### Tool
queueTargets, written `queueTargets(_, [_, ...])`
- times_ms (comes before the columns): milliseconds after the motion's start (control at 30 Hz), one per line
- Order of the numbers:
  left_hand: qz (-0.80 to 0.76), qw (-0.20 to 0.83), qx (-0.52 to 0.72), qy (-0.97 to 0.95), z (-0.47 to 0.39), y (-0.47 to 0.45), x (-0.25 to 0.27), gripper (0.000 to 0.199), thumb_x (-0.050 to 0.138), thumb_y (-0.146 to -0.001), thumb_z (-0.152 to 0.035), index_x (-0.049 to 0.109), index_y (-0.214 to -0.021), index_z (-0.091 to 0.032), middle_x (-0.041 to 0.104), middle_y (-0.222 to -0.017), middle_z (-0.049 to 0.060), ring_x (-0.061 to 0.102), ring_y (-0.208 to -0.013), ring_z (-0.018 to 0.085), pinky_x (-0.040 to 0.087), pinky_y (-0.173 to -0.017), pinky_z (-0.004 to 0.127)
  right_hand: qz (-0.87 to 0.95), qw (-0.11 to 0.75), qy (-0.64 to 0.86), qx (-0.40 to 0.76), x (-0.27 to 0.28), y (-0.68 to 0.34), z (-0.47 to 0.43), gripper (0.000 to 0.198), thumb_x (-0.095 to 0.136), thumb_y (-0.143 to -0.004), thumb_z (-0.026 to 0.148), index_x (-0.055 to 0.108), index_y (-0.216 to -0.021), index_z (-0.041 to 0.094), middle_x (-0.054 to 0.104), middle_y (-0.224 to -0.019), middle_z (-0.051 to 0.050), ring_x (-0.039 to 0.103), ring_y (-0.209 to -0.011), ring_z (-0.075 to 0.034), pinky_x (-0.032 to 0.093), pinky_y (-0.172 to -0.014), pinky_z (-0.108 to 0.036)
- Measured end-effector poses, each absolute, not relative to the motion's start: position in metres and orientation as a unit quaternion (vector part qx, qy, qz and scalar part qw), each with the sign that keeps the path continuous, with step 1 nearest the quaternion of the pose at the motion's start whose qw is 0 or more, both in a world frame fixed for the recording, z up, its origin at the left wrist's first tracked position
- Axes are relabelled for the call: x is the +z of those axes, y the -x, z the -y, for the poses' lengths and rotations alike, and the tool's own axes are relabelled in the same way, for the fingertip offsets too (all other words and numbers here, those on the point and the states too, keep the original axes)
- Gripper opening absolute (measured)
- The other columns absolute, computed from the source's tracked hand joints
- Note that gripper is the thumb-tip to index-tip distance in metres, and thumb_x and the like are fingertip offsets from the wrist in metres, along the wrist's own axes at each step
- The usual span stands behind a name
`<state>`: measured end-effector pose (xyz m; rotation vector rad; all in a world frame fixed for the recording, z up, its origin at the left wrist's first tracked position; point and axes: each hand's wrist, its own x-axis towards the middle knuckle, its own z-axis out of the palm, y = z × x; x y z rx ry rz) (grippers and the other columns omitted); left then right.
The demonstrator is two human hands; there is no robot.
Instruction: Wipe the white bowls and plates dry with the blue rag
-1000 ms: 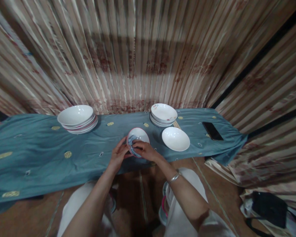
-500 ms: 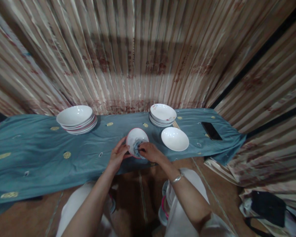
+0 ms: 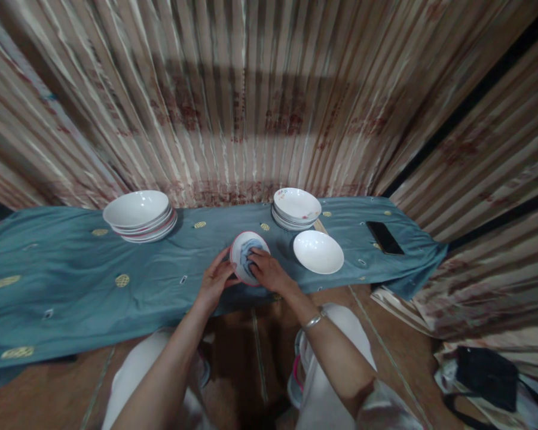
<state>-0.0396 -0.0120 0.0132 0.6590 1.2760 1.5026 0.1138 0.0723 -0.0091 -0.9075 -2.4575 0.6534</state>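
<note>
A small white bowl with a red rim [image 3: 235, 246] is tilted above the cloth-covered table, its inside facing me. My left hand [image 3: 216, 279] grips it by the left side, thumb at the rim and fingers around the outside. Inside the bowl, my right hand [image 3: 267, 270] presses a crumpled light blue cloth [image 3: 250, 249] against the inner wall. The fingers of that hand are bent over the cloth and partly cover it. Just right of my right hand rests a single white bowl [image 3: 318, 252].
A stack of white bowls [image 3: 137, 210] stands at the back left. Several floral-edged plates [image 3: 297, 205] are piled behind the single bowl. A black phone [image 3: 384, 237] lies to the right on the blue tablecloth [image 3: 80, 286]. Behind the table hangs a striped curtain [image 3: 215, 107].
My right hand has pushed the cloth from the lower part of the bowl up toward its far side, and more of the cloth shows. My left hand keeps its hold.
</note>
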Motion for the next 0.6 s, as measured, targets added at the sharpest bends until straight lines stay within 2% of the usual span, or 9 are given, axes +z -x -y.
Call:
queueTargets(200, [-0.531,0.508,0.618,-0.279,0.011,0.041,0.011,0.084,0.083,-0.054,-0.044,0.055,-0.129,-0.019,0.071,-0.091,0.006,0.067,-0.077,0.021,0.059,-0.063,0.035,0.862,0.252,0.299,0.321,-0.016,-0.106,-0.072,0.036,0.051,-0.087,0.017,0.059,-0.123,0.013,0.047,-0.143,-0.017,0.040,-0.136,-0.023,0.031,-0.114,-0.041])
queueTargets(367, [-0.525,0.511,0.619,-0.283,0.011,0.042,0.008,0.080,0.082,-0.056,-0.044,0.055,-0.128,-0.021,0.071,-0.093,0.006,0.067,-0.078,0.020,0.059,-0.064,0.034,0.844,0.249,0.279,0.386,-0.008,-0.102,-0.066,0.032,0.051,-0.088,0.019,0.060,-0.119,0.019,0.048,-0.143,-0.013,0.043,-0.134,-0.021,0.030,-0.113,-0.041])
queueTargets(500, [-0.520,0.514,0.625,-0.274,0.010,0.042,0.008,0.082,0.084,-0.053,-0.043,0.056,-0.128,-0.020,0.071,-0.092,0.006,0.066,-0.076,0.020,0.059,-0.063,0.035,0.814,0.257,0.266,0.449,-0.001,-0.103,-0.061,0.026,0.055,-0.085,0.020,0.062,-0.110,0.019,0.054,-0.135,-0.011,0.048,-0.128,-0.020,0.033,-0.109,-0.037])
queueTargets(600, [-0.518,0.515,0.627,-0.271,0.010,0.041,0.008,0.083,0.084,-0.052,-0.044,0.057,-0.127,-0.020,0.071,-0.094,0.006,0.066,-0.077,0.020,0.059,-0.063,0.034,0.790,0.269,0.247,0.492,0.002,-0.105,-0.058,0.020,0.058,-0.082,0.022,0.064,-0.101,0.019,0.062,-0.121,-0.007,0.057,-0.114,-0.019,0.040,-0.100,-0.034])
